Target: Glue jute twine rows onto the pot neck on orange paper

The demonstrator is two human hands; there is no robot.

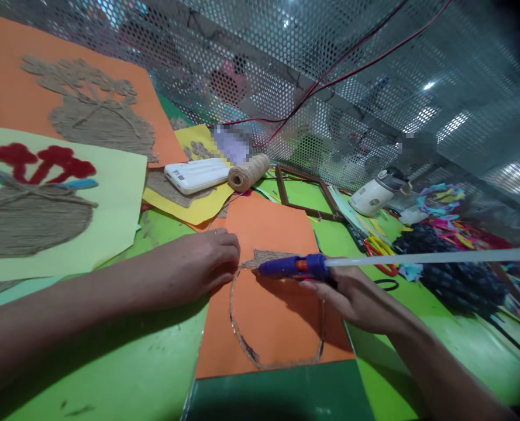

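Observation:
An orange paper sheet (268,339) lies before me, with a vase-like outline of twine (232,310) on it. Rows of twine (268,255) fill the neck at the top. My right hand (360,295) is wrapped round a blue hot glue gun (286,267); its nozzle points left, close to the lower edge of the filled neck. A long white glue stick (417,258) sticks out of its back. My left hand (218,260) rests on the sheet's left edge, fingers curled beside the outline's upper left. Whatever its fingertips hold is hidden.
Finished twine-vase pictures on orange paper (5,76) and pale paper (119,193) lie left. Behind are a white phone-like device (198,174), a twine roll (248,173), a brown frame (303,209) and a white bottle (374,194). Red-handled scissors (386,269) lie right.

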